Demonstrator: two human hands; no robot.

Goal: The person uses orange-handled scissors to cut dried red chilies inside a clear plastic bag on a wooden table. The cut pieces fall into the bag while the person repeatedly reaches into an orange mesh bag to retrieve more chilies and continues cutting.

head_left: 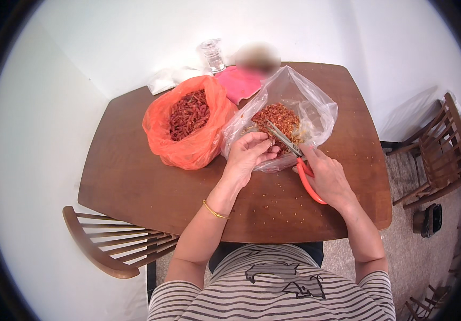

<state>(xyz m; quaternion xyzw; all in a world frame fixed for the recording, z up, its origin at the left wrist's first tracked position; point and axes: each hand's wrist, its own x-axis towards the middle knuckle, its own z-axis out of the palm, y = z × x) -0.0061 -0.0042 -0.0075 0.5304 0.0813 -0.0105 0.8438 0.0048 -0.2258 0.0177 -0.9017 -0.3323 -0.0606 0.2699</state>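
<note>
My right hand (322,172) grips scissors (306,179) with red handles, their blades apart and pointing up and left over a clear plastic bag (321,109). Inside that bag lies a heap of cut dried chili pieces (279,117). Fingers curled and pinched together, my left hand (247,152) is at the bag's near left rim, close beside the blades; whatever small thing it pinches is hidden. To its left stands an open red plastic bag (158,131) filled with whole dried chilies (188,115).
Both bags stand on a brown wooden table (128,179) scattered with small flakes near its front edge. Behind them are a pink cloth (238,84), a clear glass jar (212,56) and white plastic (174,79). Wooden chairs stand at left (118,243) and right (439,152).
</note>
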